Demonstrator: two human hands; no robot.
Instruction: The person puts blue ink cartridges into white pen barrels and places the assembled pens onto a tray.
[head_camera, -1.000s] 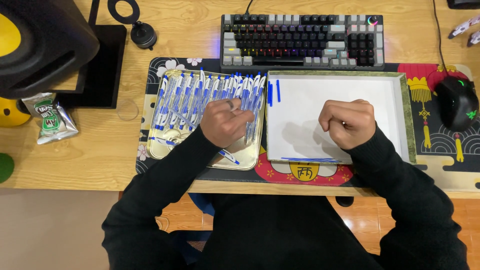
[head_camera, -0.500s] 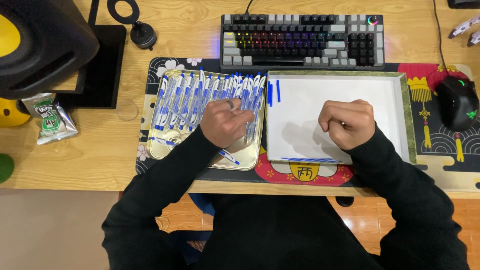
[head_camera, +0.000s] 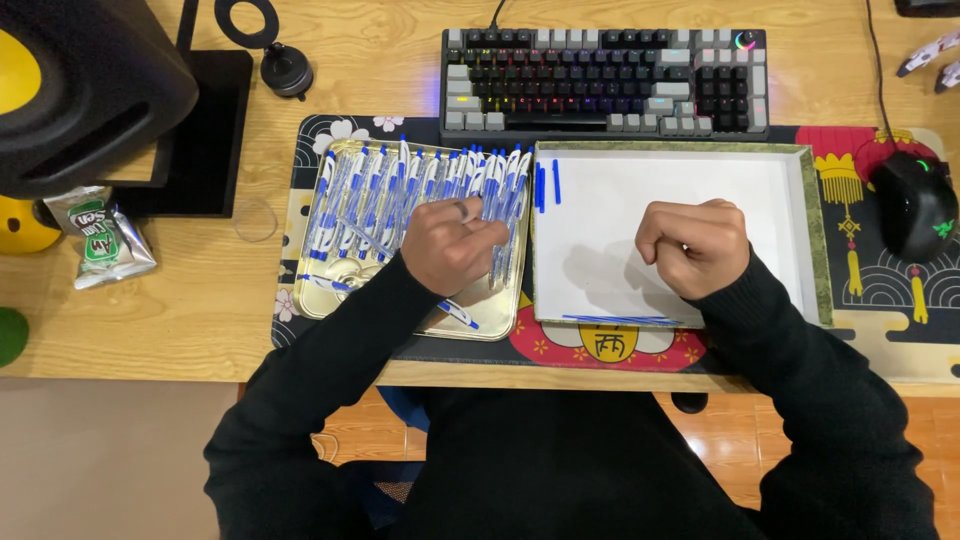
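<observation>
My left hand (head_camera: 452, 243) is down in the shiny metal tray (head_camera: 318, 300) with its fingers curled over the blue and white pens (head_camera: 372, 190), but I cannot tell if it is gripping one. The pens lie side by side in a row and fill most of the tray. One more pen (head_camera: 458, 314) pokes out from under my wrist near the tray's front edge. My right hand (head_camera: 692, 245) is closed in a fist over the white box (head_camera: 620, 190), just beside the tray, and I cannot tell if anything is inside my fist. My two hands are apart, one over each holder. Three small blue caps (head_camera: 546, 184) lie in the box by its left wall, and some thin blue refills (head_camera: 620, 320) lie along its front edge. Both holders sit on a desk mat (head_camera: 860, 290) on the wooden bench (head_camera: 200, 300). A keyboard (head_camera: 605, 75) is behind them, and a black mouse (head_camera: 916, 205) is off to the right.
</observation>
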